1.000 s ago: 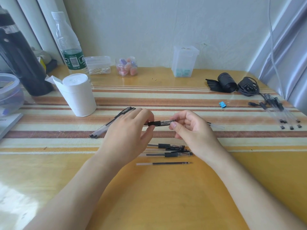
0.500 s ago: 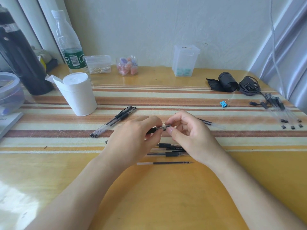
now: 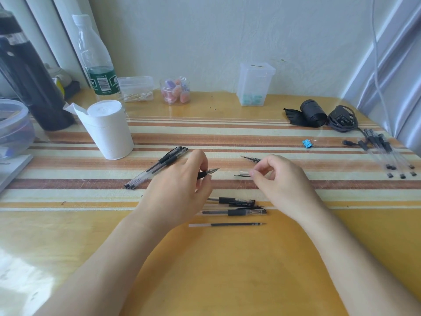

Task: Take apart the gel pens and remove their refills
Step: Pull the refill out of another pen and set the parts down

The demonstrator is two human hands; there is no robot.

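My left hand (image 3: 180,190) grips a gel pen (image 3: 208,173) by its black grip, bare tip pointing right. My right hand (image 3: 280,181) pinches that pen's clear cap (image 3: 242,174), held a short gap to the right of the tip. Two capped pens (image 3: 157,166) lie side by side left of my left hand. Two more pens (image 3: 237,201) lie below my hands, with a loose refill (image 3: 227,224) nearest me. Another pen piece (image 3: 250,158) lies just beyond my right hand. Several clear pens or barrels (image 3: 387,151) lie at the far right.
A tissue roll (image 3: 107,128), a water bottle (image 3: 98,62) and a black flask (image 3: 29,76) stand at the back left. Small clear containers (image 3: 255,83) line the wall. A blue binder clip (image 3: 307,143), a black roll (image 3: 312,112) and a coiled cable (image 3: 341,118) sit at the right.
My hands held the capped pen together; now they have drawn apart. The cap has come off in my right hand and the pen's tip shows in my left.
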